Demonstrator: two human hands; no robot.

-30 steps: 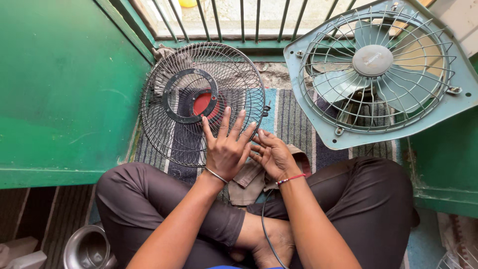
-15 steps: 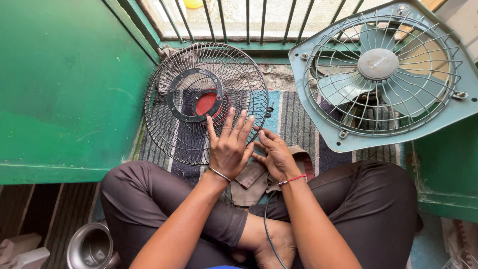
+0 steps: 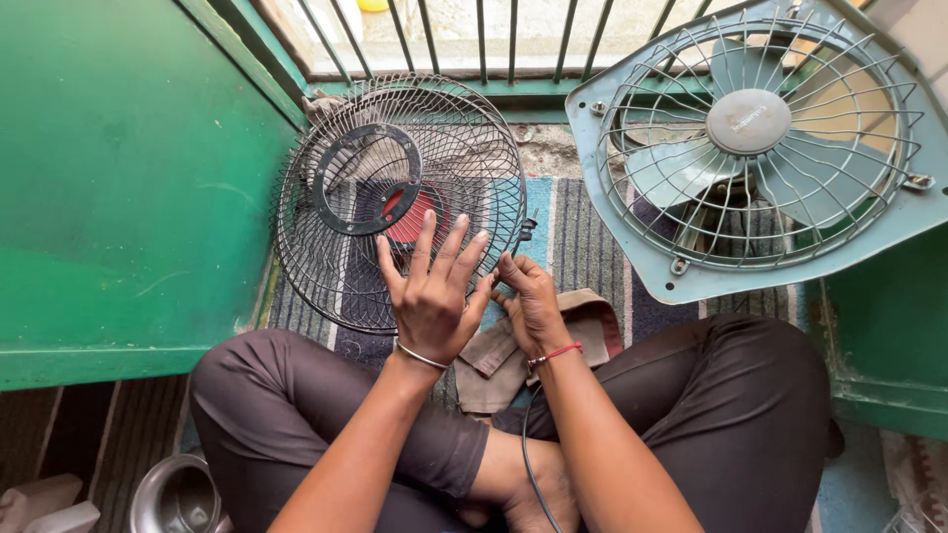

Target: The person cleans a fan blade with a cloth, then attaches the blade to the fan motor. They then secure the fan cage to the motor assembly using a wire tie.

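Observation:
A round black wire fan guard [image 3: 326, 247] with a red hub behind it leans on the striped mat in front of my crossed legs. My left hand [image 3: 432, 301] lies flat against the guard's lower right part, fingers spread wide, a thin metal bangle on the wrist. My right hand [image 3: 534, 308], with a red thread at the wrist, has its fingers curled and pinched at the guard's lower right rim, close against my left hand. A crumpled brown cloth [image 3: 591, 326] lies under my right hand on my lap.
A grey-blue square exhaust fan [image 3: 760, 138] leans at the right. A green wall [image 3: 118, 178] closes the left side and a barred railing [image 3: 474, 39] stands behind. A steel vessel [image 3: 178, 498] sits at bottom left. A thin dark cable [image 3: 526, 459] runs over my foot.
My hands stay on the guard almost unmoved; my right hand's fingers shift slightly at the rim. The view drifts a little to the left.

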